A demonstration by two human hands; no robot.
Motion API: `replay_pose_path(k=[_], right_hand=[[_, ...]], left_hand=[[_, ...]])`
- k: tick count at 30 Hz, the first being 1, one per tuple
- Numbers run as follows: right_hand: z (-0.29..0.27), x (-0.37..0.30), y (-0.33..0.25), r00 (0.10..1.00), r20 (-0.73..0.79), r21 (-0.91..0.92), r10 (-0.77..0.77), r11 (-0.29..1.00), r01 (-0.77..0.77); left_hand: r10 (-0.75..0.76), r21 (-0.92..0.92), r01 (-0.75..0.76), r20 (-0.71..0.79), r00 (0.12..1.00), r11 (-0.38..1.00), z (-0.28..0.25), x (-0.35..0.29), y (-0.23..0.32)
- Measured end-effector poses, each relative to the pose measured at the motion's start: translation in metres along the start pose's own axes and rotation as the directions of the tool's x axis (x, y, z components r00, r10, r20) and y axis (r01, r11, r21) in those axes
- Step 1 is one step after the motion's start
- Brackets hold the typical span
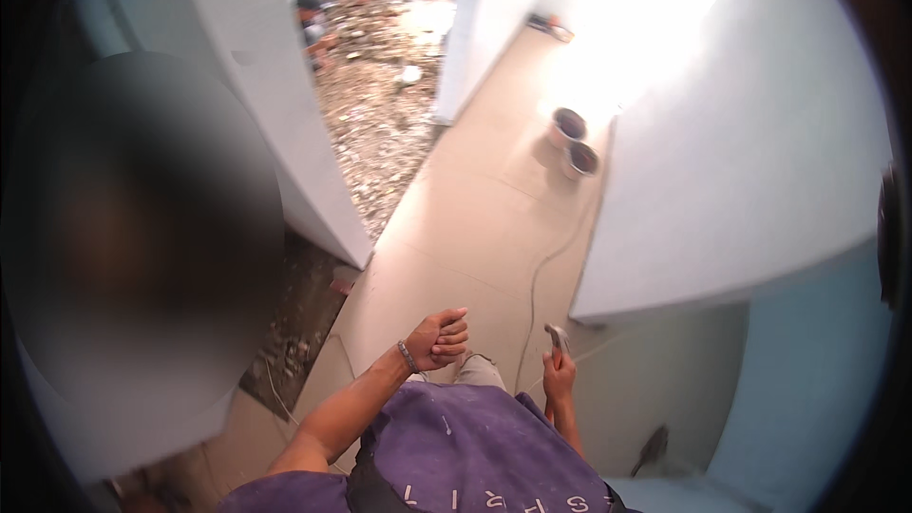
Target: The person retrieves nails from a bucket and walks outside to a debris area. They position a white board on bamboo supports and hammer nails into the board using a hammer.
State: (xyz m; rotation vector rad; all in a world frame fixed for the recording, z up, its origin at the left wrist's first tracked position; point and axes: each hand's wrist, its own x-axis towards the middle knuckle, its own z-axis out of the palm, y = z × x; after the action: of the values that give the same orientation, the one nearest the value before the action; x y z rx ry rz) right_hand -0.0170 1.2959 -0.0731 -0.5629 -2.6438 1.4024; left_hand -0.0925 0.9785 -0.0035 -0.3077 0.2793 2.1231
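My left hand [440,339], with a bracelet at the wrist, is curled into a fist in front of my body. Whether anything is inside its fingers is hidden. My right hand [559,377] is wrapped round the handle of a hammer [558,333]; the metal head sticks up above the fist. Both hands are held above the tiled floor [456,261], apart from each other and touching nothing else.
Two buckets [579,161] stand by the right wall, with a cable [534,285] along the floor. Through the doorway lies rubble [380,104], with a person [312,24] at its left edge. A large blurred patch covers the left. A dark gap [299,323] breaks the floor.
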Motion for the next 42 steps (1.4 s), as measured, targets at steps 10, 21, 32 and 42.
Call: replay_pose_path(k=[10, 21, 32, 42], right_hand=[[0.059, 0.094, 0.182, 0.591, 0.668, -0.606, 0.452, 0.792, 0.078], [0.161, 0.182, 0.097, 0.497, 0.643, -0.76, 0.582, 0.563, 0.325], [0.268, 0.036, -0.045, 0.399, 0.889, -0.277, 0.223, 0.957, 0.083], [0.288, -0.237, 0.05, 0.112, 0.852, -0.44, 0.511, 0.582, 0.684]], left_hand=[[0.537, -0.204, -0.595, -0.278, 0.797, 0.777, 0.001, -0.029, -0.081], [0.826, -0.352, -0.895, -0.391, 0.406, 0.273, -0.007, -0.091, -0.241], [0.971, -0.391, -0.92, -0.214, 0.104, 0.012, -0.033, -0.205, -0.401], [0.659, -0.08, -0.869, -0.687, -0.306, -0.487, -0.077, -0.317, -0.634]])
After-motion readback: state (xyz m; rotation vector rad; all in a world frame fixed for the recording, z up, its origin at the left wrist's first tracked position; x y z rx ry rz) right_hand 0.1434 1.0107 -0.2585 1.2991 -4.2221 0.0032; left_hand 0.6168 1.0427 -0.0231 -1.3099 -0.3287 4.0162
